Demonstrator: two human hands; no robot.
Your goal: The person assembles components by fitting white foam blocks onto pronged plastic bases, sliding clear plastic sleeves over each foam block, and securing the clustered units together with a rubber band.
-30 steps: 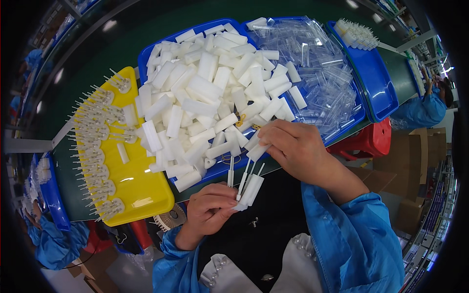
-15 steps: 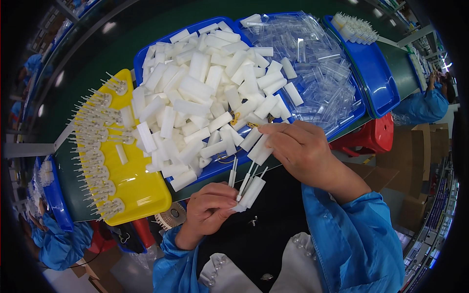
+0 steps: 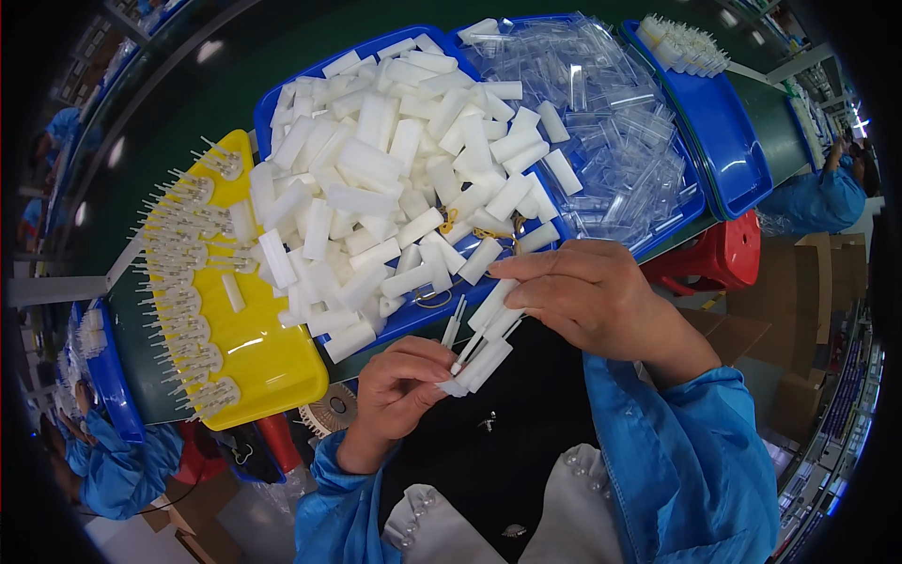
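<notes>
Glare marks the yellow tray (image 3: pixel 258 343); outer edges bend.

Viewed from head level, through the left of two fisheye cameras worn side by side, a green workbench (image 3: pixel 246 70) stretches out as the picture faces down and forward. The left hand (image 3: pixel 399 387) and right hand (image 3: pixel 590 291) appear close, at and below mid-frame, with blue sleeves (image 3: pixel 691 451) rising from the lower edge. Beyond lie a yellow tray (image 3: pixel 272 362) and a blue tray (image 3: pixel 721 146); lower down, a red stool (image 3: pixel 719 256) shows at right (straight edges bow toward the dark, round rim).
</notes>
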